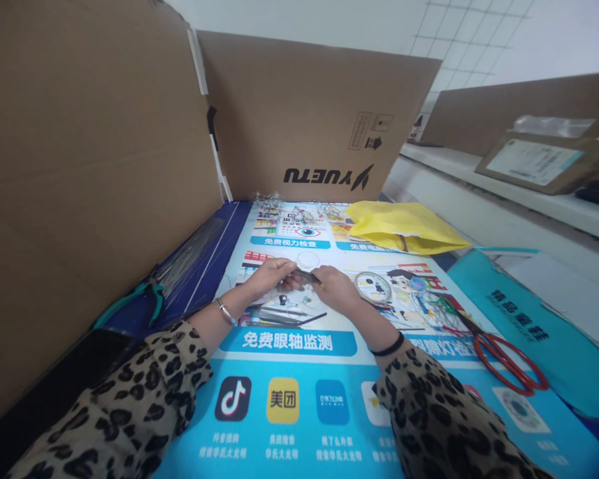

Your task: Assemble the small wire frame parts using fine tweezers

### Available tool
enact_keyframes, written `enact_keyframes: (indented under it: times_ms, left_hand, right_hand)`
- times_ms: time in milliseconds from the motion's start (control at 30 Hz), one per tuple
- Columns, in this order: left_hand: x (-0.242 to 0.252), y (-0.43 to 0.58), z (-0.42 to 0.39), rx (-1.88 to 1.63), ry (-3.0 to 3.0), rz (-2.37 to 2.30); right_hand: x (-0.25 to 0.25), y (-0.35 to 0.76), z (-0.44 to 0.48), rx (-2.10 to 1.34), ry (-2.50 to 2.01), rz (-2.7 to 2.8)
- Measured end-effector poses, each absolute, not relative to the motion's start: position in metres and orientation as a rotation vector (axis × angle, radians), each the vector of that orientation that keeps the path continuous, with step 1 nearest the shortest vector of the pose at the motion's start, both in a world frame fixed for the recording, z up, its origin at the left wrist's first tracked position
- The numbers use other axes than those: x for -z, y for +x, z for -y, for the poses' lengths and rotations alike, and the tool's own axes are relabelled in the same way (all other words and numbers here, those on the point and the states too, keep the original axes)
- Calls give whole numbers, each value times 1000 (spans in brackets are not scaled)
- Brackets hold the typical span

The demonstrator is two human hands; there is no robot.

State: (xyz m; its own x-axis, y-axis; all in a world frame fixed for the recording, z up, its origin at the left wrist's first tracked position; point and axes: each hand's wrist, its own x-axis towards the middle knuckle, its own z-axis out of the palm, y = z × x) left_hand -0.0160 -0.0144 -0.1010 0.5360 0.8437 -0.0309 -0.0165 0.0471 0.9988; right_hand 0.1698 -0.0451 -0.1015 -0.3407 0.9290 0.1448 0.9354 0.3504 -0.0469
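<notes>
At the far left, a cardboard panel (84, 126) is standing upright, and below it pliers (156, 303) with teal handles are lying near a bundle of straight wires (192, 249). Our left hand (273, 274), with a silver bracelet (226, 311) circling its wrist, is pinching the left end of a small dark piece (307, 275) between thumb and fingers; the piece is too small to name surely. It is hanging above the middle of a printed sheet (279, 362), which is showing 免费视力检查 at the far side, 免费眼轴监测 nearer us, and 美团 on a yellow icon close by. Behind, a box panel (289, 113) is showing YUETU upside down. Our right hand (338, 290), wearing a black band (387, 344), is curling its fingers around the piece's right end. Just right of it, a round coil (373, 287) is lying on the sheet, while a yellow bag (404, 223) is resting farther back. Nearer us, red-handled scissors (485, 349) are lying beside a teal packet (559, 359) reading 精品童鞋. At the far right, a parcel (494, 159) is sitting on a ledge (444, 159), its white label too blurred for us to be reading.
</notes>
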Motion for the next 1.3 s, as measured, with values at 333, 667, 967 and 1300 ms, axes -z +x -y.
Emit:
enact_keyframes:
  times_ms: [333,667,967,1300]
  left_hand:
    - [105,-16,12,-773,1367,-779]
    - [107,-15,11,-786,1284,-796]
    - [105,-19,10,-776,1291,-667]
    - [107,-18,8,-869,1232,-668]
  right_hand:
    - [97,166,49,208,-1773,2507]
    - [91,161,51,147,-1889,2503]
    - [96,163,48,5,-1917,2405]
    - [94,164,47,-53,-1913,2393]
